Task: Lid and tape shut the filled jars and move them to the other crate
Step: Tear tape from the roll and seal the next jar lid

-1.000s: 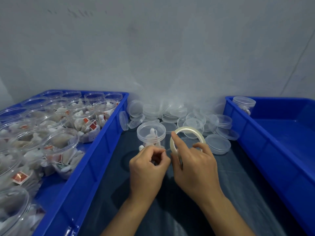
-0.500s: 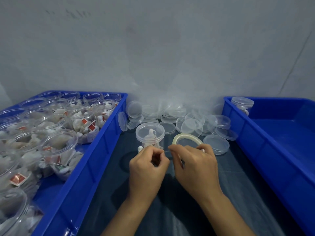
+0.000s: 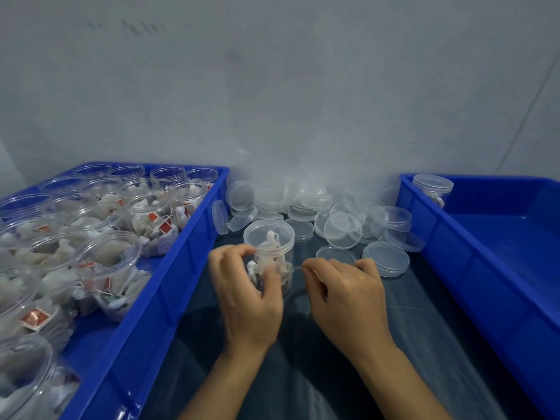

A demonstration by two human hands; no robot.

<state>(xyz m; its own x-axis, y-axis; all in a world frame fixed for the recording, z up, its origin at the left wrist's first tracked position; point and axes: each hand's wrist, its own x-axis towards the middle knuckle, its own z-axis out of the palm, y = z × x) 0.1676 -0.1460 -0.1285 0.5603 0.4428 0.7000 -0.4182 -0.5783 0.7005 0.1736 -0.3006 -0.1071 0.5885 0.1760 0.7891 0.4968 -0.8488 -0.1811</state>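
A clear lidded jar (image 3: 268, 239) with white sachets inside stands on the dark table between two blue crates. My left hand (image 3: 246, 294) grips its body from the left, fingers curled round it. My right hand (image 3: 345, 294) is just right of the jar, with fingers curled and pinching a thin strip of clear tape (image 3: 296, 268) that runs toward the jar's side. The tape roll is mostly hidden under my right hand. The left crate (image 3: 181, 253) holds several open filled jars (image 3: 109, 253). One lidded jar (image 3: 432, 187) stands in the far corner of the right crate (image 3: 424, 234).
A heap of loose clear lids (image 3: 342, 229) lies against the grey wall behind the jar, with a single lid (image 3: 385, 258) close to my right hand. The crate walls hem the dark table strip (image 3: 303, 374) on both sides.
My right hand has lowered the tape roll from upright in view to down behind the hand. My left hand moved up and round the jar's body.
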